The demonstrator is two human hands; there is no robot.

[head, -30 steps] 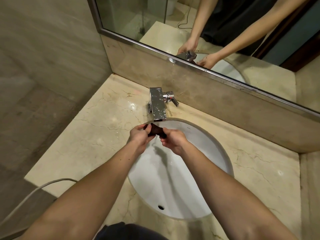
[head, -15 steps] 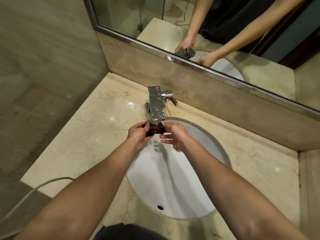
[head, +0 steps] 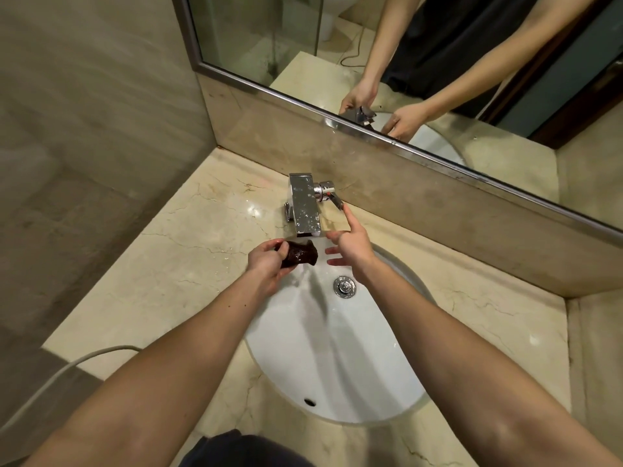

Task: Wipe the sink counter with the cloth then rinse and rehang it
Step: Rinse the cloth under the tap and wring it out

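1. Cloth (head: 299, 257): dark, wet, bunched; held over the rear left rim of the sink (head: 337, 358), just below the faucet (head: 305, 205) spout.
2. Left hand (head: 268, 261): fingers clenched around the cloth; cloth is gripped by this hand alone.
3. Change vs 0.5 s ago: cloth was then held by both hands under the spout. Right hand (head: 352, 246) has since been taken off it and raised.
4. Right hand now: fingers released and spread, nothing grasped; index finger is extended up to the tip of the faucet lever (head: 332, 196). Contact looks made, cannot be confirmed.
5. Sink contents: white oval basin, chrome drain plug (head: 344, 287) now exposed, overflow hole (head: 309, 401) near the front wall. Water film is seen streaming from below the spout down the basin.
6. Counter (head: 161, 264): beige marble, wet sheen left of the faucet.
7. Mirror (head: 404, 45) above the backsplash: both hands and faucet are reflected.
8. Grey cable (head: 67, 369) is seen off the counter's front left edge.
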